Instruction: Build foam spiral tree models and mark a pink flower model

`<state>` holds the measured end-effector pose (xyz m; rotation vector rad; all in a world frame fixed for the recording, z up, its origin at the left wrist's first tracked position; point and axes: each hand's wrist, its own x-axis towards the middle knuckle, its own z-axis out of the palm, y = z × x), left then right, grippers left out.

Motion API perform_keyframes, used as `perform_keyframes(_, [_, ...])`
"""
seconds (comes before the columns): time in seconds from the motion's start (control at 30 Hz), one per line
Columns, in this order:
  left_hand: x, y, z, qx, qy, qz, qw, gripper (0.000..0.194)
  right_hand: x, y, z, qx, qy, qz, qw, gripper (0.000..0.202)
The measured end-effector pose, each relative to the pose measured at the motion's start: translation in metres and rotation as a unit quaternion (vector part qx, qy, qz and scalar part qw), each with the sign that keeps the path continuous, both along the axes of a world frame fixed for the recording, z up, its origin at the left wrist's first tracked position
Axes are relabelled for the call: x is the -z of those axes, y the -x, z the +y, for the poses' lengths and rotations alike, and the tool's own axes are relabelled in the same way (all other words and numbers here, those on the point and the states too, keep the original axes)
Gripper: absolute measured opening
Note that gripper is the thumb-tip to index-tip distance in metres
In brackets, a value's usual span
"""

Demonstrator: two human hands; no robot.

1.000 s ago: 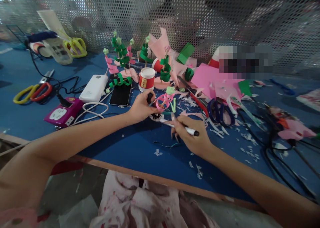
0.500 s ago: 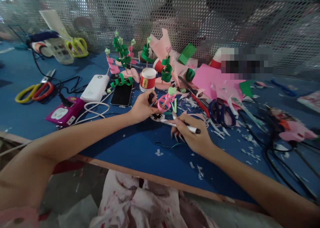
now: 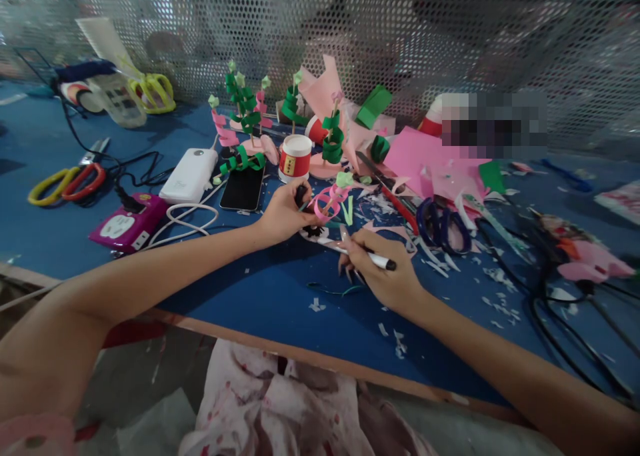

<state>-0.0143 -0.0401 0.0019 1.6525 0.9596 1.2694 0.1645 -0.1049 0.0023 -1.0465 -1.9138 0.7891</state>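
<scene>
My left hand (image 3: 283, 215) is closed at the fingertips around the lower part of a tilted pink paper spiral (image 3: 326, 203) on a thin stick, topped with a pale green paper star (image 3: 345, 179). A small dark thing shows between the fingers; I cannot make out what it is. Below the spiral lies a whitish piece with black marks (image 3: 314, 232), partly covered by my left fingers. My right hand (image 3: 384, 269) grips a white marker pen (image 3: 376, 259) with a black end, its tip pointing left toward the black-marked piece.
Green and pink paper spirals (image 3: 245, 106) stand behind my hands, near a red-and-white tub (image 3: 295, 158) and a black phone (image 3: 243, 189). At left are a power bank (image 3: 189, 175), a purple socket block (image 3: 129, 223) and scissors (image 3: 80, 176). Pink paper (image 3: 413, 153), blue-handled scissors (image 3: 444, 226) and scraps lie right.
My right hand and the marker have shifted slightly to the left. The left hand still holds the pink spiral, almost unmoved.
</scene>
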Motion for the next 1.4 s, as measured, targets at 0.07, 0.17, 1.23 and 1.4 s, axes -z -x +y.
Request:
perform_keyframes(0.07, [0.0,0.0,0.0,-0.006,0.0,0.004,1.0,0.052,0.0,0.001,-0.002,0.014,-0.004,0.006,1.0,0.032])
perform_keyframes(0.17, [0.001,0.0,0.0,-0.006,-0.001,0.005,1.0,0.052,-0.001,0.003,-0.004,-0.003,-0.014,0.001,1.0,0.032])
perform_keyframes(1.23, [0.004,0.0,0.002,0.017,0.011,-0.025,0.999,0.053,-0.004,0.001,0.002,0.002,-0.063,-0.02,0.998,0.035])
perform_keyframes(1.4, [0.005,-0.001,0.002,0.022,0.009,-0.021,1.0,0.052,-0.005,0.0,0.006,0.05,-0.035,0.004,0.998,0.035])
